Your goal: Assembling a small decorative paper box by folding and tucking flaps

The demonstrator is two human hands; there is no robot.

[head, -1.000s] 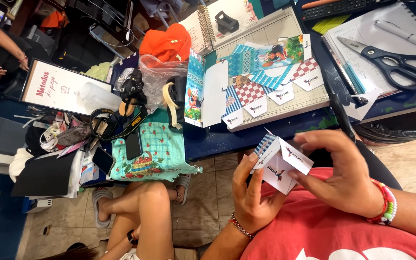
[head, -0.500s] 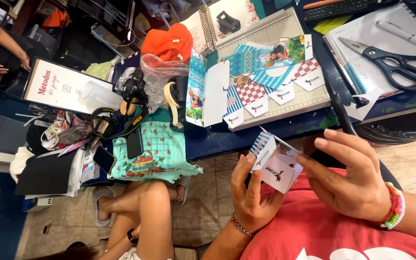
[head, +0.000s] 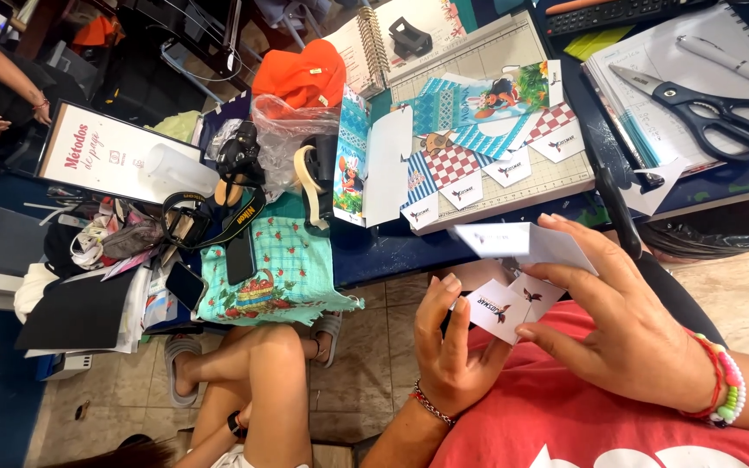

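A white paper box (head: 513, 277) with small printed emblems is partly folded and sits between my hands, above my red shirt. My left hand (head: 448, 347), with a bead bracelet at the wrist, grips its lower left flap. From the right, my right hand (head: 621, 325) with coloured bracelets holds the box, fingers spread over its top panel and side. One white panel sticks out to the upper left.
A cutting mat (head: 513, 52) on the blue table holds printed box sheets (head: 478, 130). Black scissors (head: 713, 108) and a pen lie on paper at right. An orange cap (head: 301, 74), camera (head: 236, 156), green cloth and another person's legs (head: 253, 381) are at left.
The box has been opened out: a top panel now lies flatter and points up-left. My right hand has moved over it, fingers more spread; my left hand stays below.
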